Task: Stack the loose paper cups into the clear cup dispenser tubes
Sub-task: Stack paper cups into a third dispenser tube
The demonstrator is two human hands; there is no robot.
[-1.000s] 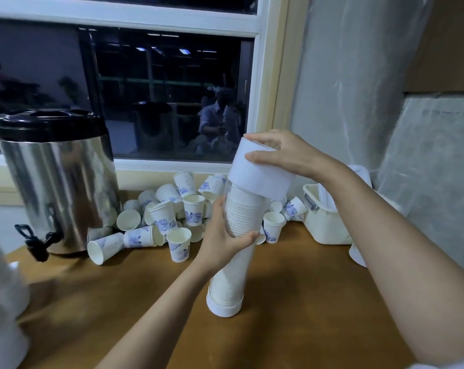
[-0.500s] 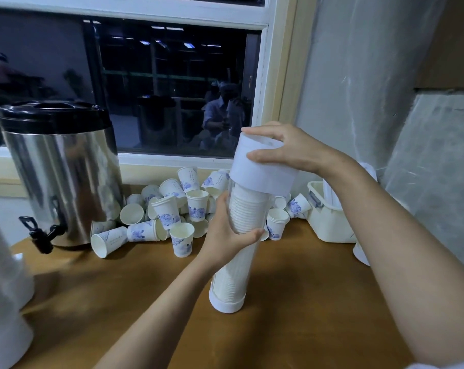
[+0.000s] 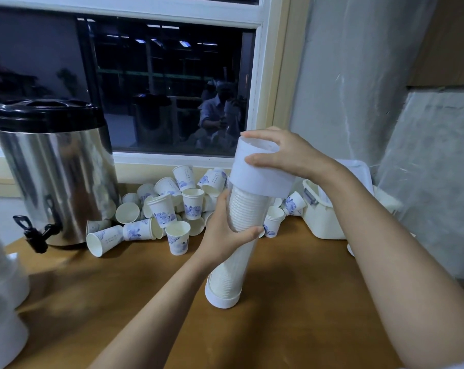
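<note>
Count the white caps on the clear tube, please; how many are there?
2. The top cap is gripped by the right hand; the bottom cap rests on the wooden table, below the left hand that holds the clear tube. None seems hidden.

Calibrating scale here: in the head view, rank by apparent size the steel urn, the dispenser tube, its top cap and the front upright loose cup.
1. steel urn, biggest in area
2. dispenser tube, taller but slimmer, and nearer the camera
3. top cap
4. loose cup, clearly smallest, though farther back
</note>
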